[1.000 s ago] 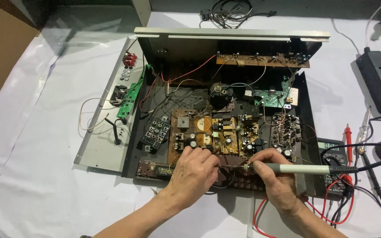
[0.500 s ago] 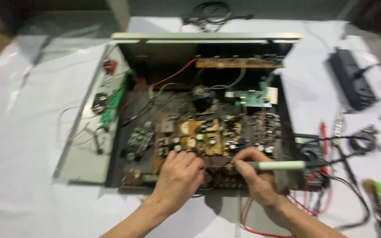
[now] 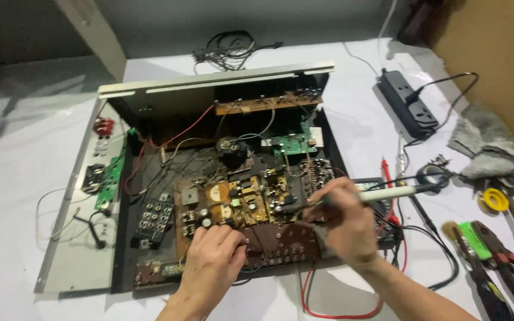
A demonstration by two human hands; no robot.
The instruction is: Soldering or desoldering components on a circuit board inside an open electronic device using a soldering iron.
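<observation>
Chassis (image 3: 150, 104) was opened on the table (image 3: 19, 178), lid off. Soldering iron (image 3: 382, 193) was gripped by right hand (image 3: 343, 223), fingers closed, tip on brown circuit board (image 3: 233, 202) at 12 o'clock of left hand (image 3: 212, 264), curled on board edge, nothing visibly held. Rework judged mid-way; reassembly outstanding.

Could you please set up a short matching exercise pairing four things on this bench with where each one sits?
Things:
1. soldering iron
2. power strip
3. grey cloth
4. solder reel

Places:
a. far right, beside the brown board
b. in the right hand, over the open chassis
c. right edge, just below the cloth
d. behind the chassis, to its right

Pairs: 1-b, 2-d, 3-a, 4-c
</observation>
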